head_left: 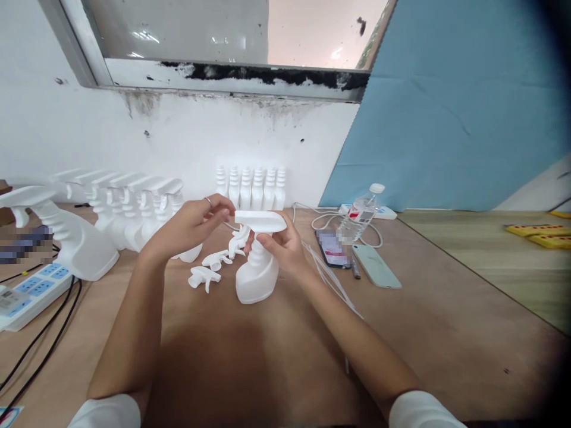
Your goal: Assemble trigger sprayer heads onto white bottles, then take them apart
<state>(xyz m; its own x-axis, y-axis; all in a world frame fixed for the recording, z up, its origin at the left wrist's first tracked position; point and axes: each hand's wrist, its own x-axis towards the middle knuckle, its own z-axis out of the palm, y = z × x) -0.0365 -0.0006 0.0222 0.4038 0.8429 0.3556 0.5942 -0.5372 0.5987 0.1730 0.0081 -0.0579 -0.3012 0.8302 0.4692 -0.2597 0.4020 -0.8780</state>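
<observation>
Right hand [289, 246] around the spray bottle [257, 279]

single head-worn view, near, above the table [214, 362], facing forward and down upon left hand [194, 220] and right hand [288, 246].

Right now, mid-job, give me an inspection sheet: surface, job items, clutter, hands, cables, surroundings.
Surface: brown-topped table.
Job items: white spray bottle with spray head on top, seating unclear; loose trigger pieces beside it; six headless bottles along the wall; headed bottles at left.
Clutter: dark phone, pale green phone, clear bottle.
Hands: right grips the spray bottle's neck; left at the spray head's end, contact unclear.
Cables: black cables by the left power strip; white cables beside the right forearm.
Surroundings: stained white wall, window, blue sheet.
</observation>
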